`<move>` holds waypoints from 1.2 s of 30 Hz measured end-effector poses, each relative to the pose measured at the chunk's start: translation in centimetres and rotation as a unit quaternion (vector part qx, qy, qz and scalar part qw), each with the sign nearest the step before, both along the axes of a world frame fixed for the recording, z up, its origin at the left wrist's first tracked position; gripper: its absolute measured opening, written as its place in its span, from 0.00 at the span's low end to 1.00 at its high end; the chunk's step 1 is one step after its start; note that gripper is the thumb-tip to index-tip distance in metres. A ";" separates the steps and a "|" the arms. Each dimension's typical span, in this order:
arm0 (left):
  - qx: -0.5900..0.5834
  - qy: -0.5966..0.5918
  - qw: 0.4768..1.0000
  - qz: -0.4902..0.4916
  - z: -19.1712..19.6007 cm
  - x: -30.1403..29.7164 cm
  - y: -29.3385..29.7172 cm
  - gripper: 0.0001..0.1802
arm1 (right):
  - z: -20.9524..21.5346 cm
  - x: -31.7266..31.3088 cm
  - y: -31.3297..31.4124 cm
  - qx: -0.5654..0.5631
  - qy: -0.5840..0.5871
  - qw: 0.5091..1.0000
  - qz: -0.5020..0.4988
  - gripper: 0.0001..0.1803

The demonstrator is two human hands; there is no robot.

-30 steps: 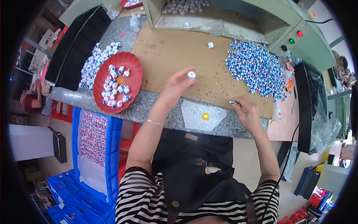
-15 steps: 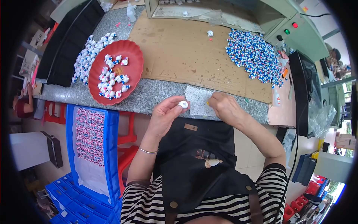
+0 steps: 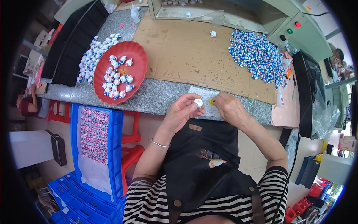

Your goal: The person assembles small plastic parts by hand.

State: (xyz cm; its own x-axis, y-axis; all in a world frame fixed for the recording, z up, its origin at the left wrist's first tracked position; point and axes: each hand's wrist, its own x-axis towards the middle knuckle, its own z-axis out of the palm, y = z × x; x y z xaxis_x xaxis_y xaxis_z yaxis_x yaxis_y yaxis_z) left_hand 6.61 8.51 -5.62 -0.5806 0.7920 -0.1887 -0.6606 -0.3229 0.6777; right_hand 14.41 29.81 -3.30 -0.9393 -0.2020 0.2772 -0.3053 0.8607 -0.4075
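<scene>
Between the thumb and fingers of my left hand (image 3: 183, 112) is a small white round figurine part (image 3: 198, 103). Close to its right, my right hand (image 3: 230, 109) pinches a small yellow piece (image 3: 212, 102), whose exact kind I cannot make out. Both hands are over the front edge of the table, by a pale speckled sheet (image 3: 197, 90). A red scalloped plate (image 3: 141, 71) to the left bears several white figurine parts with blue and pink bits (image 3: 123, 78).
More white parts (image 3: 95, 52) lie behind the plate. A heap of small blue-and-white pieces (image 3: 257, 56) covers the right of the cardboard (image 3: 179, 48). A blue crate (image 3: 115, 142) holding rows of pink pieces stands lower left. A glue bottle (image 3: 279, 99) is at right.
My left hand has moved right with the white part, which is now turned differently and closer to my right hand. The yellow piece shows more clearly at my right fingertips.
</scene>
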 end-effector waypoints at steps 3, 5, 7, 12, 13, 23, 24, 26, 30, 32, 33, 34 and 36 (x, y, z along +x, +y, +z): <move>0.033 -0.003 0.999 0.023 -0.5 -0.2 0.3 0.19 | 0.5 0.0 -0.1 -0.010 -0.009 1.000 -0.007 0.05; 0.045 0.010 0.998 0.033 -1.3 -0.4 0.4 0.19 | 0.5 0.3 -0.2 -0.050 0.014 0.998 -0.035 0.06; -0.101 0.225 0.967 0.060 -2.2 -0.8 0.6 0.21 | 1.0 0.1 -0.3 -0.087 0.012 0.994 -0.067 0.08; -0.108 0.249 0.952 0.138 -0.6 0.7 2.3 0.18 | 1.8 0.7 -1.0 -0.292 -0.080 0.940 -0.156 0.10; -0.130 0.296 0.934 0.152 -0.6 0.8 2.4 0.18 | 1.9 0.8 -1.3 -0.403 -0.127 0.890 -0.169 0.09; -0.153 0.522 0.830 0.126 0.5 1.8 2.6 0.20 | 2.4 1.6 -1.9 -0.471 -0.167 0.854 -0.147 0.07; -0.127 0.429 0.892 0.058 0.7 1.2 2.3 0.19 | 2.6 1.7 -1.5 -0.472 -0.169 0.853 -0.146 0.07; -0.068 0.310 0.947 -0.037 0.6 0.3 1.9 0.17 | 3.4 1.3 -0.5 -0.275 -0.064 0.959 -0.033 0.07; -0.036 0.224 0.970 -0.092 1.2 -0.6 1.6 0.16 | 4.5 1.2 -1.3 -0.282 -0.037 0.959 0.000 0.07; -0.056 0.229 0.968 -0.087 1.3 -0.6 1.2 0.16 | 4.2 0.9 -2.2 -0.301 -0.012 0.953 -0.013 0.07; -0.075 0.235 0.965 -0.084 1.5 -1.1 1.4 0.16 | 4.0 0.6 -2.4 -0.300 0.009 0.954 -0.019 0.06; -0.098 0.274 0.953 -0.081 1.5 -1.7 1.2 0.16 | 3.3 -0.1 -2.6 -0.302 0.033 0.953 -0.008 0.08; -0.124 0.318 0.938 -0.065 1.8 -2.8 0.8 0.16 | 2.3 -1.0 -2.5 -0.307 -0.007 0.952 -0.009 0.09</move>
State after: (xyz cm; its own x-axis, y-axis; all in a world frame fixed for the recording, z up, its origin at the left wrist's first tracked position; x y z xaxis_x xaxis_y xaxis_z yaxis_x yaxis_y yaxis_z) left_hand 3.85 9.36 -3.85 -0.5403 0.8411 -0.0244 -0.1212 -0.0490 0.9914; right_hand 13.39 27.31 -0.98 -0.9457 0.0094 0.3250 -0.2838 0.4641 -0.8391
